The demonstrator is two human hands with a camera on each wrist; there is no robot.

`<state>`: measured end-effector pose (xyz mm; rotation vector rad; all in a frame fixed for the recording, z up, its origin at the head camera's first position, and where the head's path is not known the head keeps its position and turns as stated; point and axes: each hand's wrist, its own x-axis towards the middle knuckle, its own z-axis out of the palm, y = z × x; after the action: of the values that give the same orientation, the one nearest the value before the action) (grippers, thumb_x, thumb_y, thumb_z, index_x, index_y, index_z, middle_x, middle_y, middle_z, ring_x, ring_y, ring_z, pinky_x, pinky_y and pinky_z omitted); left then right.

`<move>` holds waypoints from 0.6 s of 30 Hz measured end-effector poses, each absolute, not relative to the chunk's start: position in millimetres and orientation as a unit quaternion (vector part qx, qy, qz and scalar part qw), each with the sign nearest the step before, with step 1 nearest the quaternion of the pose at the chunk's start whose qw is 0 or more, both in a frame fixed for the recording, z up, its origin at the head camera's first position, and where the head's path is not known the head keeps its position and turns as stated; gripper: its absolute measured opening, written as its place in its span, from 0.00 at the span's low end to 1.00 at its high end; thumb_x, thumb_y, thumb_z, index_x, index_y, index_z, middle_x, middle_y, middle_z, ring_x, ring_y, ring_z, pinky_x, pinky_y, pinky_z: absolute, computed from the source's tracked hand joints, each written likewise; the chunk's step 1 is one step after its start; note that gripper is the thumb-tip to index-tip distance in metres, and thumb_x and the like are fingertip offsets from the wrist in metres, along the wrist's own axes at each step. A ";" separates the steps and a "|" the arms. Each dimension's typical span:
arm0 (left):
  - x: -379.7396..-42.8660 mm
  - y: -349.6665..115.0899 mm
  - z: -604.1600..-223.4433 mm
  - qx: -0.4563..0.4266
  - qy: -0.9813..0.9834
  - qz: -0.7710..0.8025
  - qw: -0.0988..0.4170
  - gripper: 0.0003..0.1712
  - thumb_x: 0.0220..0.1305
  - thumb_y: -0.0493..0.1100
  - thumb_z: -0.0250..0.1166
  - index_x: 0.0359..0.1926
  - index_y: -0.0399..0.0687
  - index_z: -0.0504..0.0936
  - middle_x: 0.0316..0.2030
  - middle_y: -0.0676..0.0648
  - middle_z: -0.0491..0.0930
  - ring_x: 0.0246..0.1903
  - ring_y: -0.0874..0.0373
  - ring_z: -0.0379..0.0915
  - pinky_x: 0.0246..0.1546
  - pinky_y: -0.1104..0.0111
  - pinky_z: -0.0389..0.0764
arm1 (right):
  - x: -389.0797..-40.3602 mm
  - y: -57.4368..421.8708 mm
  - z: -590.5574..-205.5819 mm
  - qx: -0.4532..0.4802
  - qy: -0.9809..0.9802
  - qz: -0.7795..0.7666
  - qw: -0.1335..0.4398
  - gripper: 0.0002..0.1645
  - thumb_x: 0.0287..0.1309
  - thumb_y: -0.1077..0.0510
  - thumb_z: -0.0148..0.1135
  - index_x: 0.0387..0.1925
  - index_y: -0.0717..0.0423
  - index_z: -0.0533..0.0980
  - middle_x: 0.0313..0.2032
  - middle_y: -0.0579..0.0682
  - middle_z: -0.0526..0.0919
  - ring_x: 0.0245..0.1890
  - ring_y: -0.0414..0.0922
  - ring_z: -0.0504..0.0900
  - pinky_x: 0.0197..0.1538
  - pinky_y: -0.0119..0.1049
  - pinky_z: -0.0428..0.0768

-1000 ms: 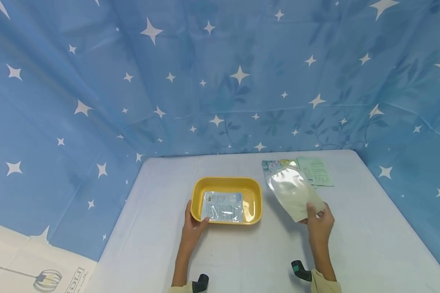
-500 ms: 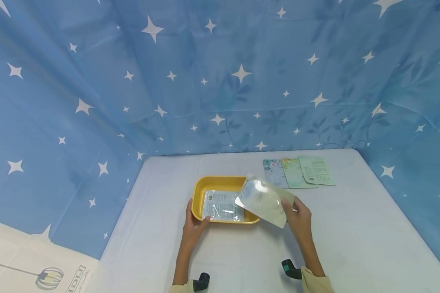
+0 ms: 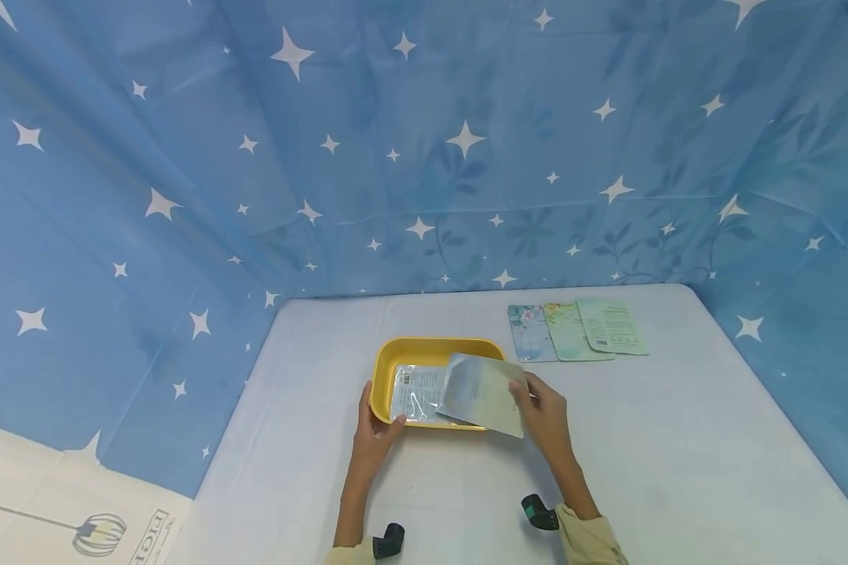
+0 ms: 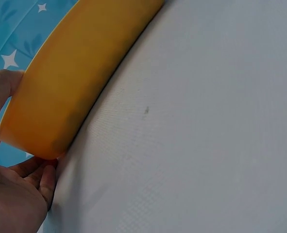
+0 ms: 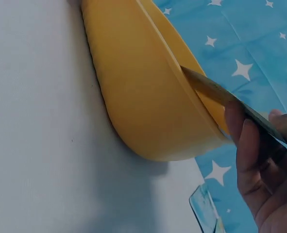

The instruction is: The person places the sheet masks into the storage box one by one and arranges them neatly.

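Note:
A yellow plastic tray [image 3: 424, 342] stands on the white table, with one silvery-blue sheet mask packet [image 3: 417, 386] lying flat inside. My left hand [image 3: 372, 451] grips the tray's near left corner, thumb at the rim and fingers along the wall, as the left wrist view also shows on the tray's side [image 4: 85, 63]. Between thumb and fingers, my right hand [image 3: 547, 417] pinches the right end of a pale sheet mask packet [image 3: 484, 392]. That packet slants over the tray's right part and partly covers the lower packet. In the right wrist view the held packet [image 5: 221, 92] crosses the rim edge-on.
Behind and to the right lie a blue floral packet [image 3: 533, 333], a yellow-green packet [image 3: 575, 333] and a light green printed packet [image 3: 615, 328], overlapping in a row. A blue star-patterned curtain [image 3: 424, 157] rises behind the table and along its sides.
My right hand has carried the pale packet leftward from in front of the row of packets to above the tray, tilting it flatter. The left hand has stayed on the tray.

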<state>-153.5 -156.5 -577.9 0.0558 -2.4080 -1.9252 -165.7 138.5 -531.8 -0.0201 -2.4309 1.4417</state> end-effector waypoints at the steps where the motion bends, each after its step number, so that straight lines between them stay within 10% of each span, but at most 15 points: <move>1: -153.3 -156.7 -578.0 0.018 -0.781 -0.623 0.029 0.54 0.61 0.50 0.69 0.78 0.65 0.43 0.72 0.48 0.61 0.64 0.50 0.68 0.60 0.60 0.71 | -165.9 137.3 -531.6 -0.001 -0.854 0.498 0.151 0.23 0.68 0.49 0.57 0.56 0.61 0.77 0.45 0.60 0.86 0.40 0.55 0.88 0.38 0.35 0.85; 18: -151.8 -155.8 -569.6 0.006 -0.779 -0.627 0.021 0.53 0.63 0.46 0.67 0.78 0.56 0.41 0.73 0.41 0.57 0.67 0.43 0.63 0.64 0.52 0.68 | -168.5 120.6 -526.1 0.081 -0.937 0.318 0.119 0.28 0.67 0.59 0.58 0.65 0.64 0.69 0.47 0.57 0.82 0.42 0.48 0.72 0.43 0.42 0.74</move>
<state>-151.8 -155.8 -569.6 0.0190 -2.4140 -1.9431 -168.5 120.6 -526.1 0.2358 -2.7405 0.9292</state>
